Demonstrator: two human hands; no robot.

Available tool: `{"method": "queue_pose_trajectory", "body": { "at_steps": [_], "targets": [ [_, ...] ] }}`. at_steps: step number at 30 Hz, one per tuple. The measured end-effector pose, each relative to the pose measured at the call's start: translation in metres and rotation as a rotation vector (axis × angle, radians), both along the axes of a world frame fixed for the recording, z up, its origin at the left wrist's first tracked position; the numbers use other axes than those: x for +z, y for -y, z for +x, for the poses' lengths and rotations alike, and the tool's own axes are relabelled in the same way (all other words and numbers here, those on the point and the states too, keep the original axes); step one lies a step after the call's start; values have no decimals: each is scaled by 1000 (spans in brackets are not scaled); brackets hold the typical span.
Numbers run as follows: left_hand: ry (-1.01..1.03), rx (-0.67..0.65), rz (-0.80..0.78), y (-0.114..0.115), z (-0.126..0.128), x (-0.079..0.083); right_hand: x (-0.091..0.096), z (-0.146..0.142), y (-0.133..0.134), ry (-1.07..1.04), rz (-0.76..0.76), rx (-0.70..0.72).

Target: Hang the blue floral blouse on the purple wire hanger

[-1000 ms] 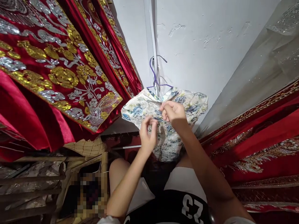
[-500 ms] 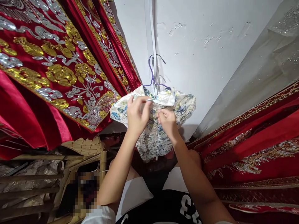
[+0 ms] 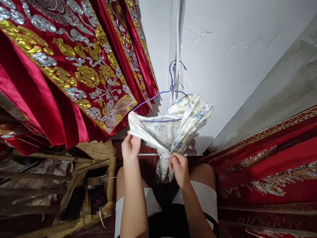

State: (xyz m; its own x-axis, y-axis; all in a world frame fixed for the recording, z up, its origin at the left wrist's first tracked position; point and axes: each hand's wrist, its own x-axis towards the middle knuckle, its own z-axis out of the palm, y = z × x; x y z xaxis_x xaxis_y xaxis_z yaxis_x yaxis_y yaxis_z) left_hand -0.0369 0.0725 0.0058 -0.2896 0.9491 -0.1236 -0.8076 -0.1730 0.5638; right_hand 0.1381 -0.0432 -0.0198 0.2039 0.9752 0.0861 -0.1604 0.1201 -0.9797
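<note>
A small white garment (image 3: 173, 127) with a blue and yellow flower print hangs on a purple wire hanger (image 3: 170, 86) hooked on a white pipe against the wall. The garment is pulled partly open, and the hanger's left arm and lower bar show bare. My left hand (image 3: 130, 146) is closed on the garment's left edge, drawing it down and leftward. My right hand (image 3: 178, 167) pinches the fabric lower down, near the front hem.
Red garments (image 3: 74, 72) thick with gold and silver embroidery hang at the left. More red embroidered cloth (image 3: 267, 158) lies at the right, under a clear plastic cover (image 3: 279, 82). A wooden rack (image 3: 61, 172) stands at lower left. The white wall (image 3: 223, 49) is straight ahead.
Both hands dropped from the collar to the garment's lower edges. The garment was pulled open and partly off the hanger, baring the hanger's left arm. The view shifted slightly.
</note>
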Motion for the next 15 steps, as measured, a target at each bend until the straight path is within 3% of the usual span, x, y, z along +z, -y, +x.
{"method": "queue_pose_trajectory", "body": {
  "at_steps": [3, 6, 10, 12, 15],
  "targets": [
    [-78, -54, -2, 16, 20, -43, -2, -1, 0, -71, -43, 30],
    [-462, -142, 70, 25, 30, -60, -4, 6, -1, -91, -65, -39],
    [-1048, -404, 207, 38, 30, -48, -12, 15, -3, -25, -131, 5],
    [-1117, -475, 283, 46, 32, -37, -17, 18, -2, 38, -181, 100],
    [-981, -409, 344, 60, 38, -24, -24, 22, -2, 101, -217, 103]
  ]
}}
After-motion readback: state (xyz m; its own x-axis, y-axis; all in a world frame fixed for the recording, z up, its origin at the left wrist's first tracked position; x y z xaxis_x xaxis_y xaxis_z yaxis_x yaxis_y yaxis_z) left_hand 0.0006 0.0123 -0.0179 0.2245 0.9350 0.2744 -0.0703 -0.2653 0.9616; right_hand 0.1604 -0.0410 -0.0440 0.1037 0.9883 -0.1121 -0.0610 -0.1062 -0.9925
